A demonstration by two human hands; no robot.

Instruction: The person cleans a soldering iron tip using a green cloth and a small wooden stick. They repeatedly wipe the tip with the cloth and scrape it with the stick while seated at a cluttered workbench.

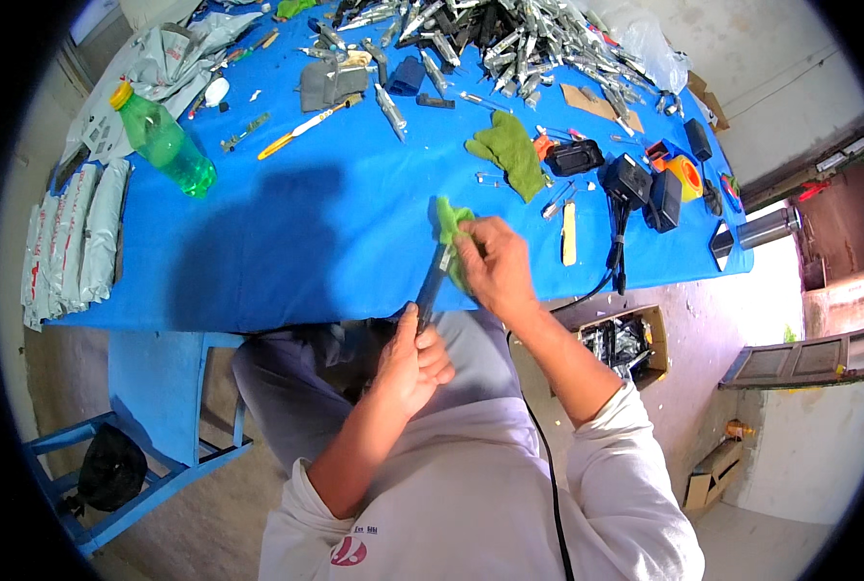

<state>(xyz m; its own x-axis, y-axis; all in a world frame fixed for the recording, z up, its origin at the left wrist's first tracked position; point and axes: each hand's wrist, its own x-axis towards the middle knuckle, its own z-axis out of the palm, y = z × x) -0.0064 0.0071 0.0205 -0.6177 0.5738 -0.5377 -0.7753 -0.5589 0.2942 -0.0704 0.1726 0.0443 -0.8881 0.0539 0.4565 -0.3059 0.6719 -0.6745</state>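
My left hand (410, 368) is closed around the lower end of a dark, slim bar-shaped device (433, 292), which I hold at a slant over my lap by the table's front edge. My right hand (497, 268) pinches a bright green cloth (447, 220) against the device's upper end. The cloth covers that tip, so its shape is hidden. Beyond my right hand, a second, darker green cloth (509, 155) lies crumpled on the blue tablecloth (354, 223).
A heap of silvery wrapped devices (519, 44) covers the far middle. To the left stand a green bottle (166, 140) and grey plastic packets (78, 237). On the right lie black power adapters (628, 181), orange tape (685, 177) and a yellow-handled blade (569, 234). A blue chair (161, 397) stands below left.
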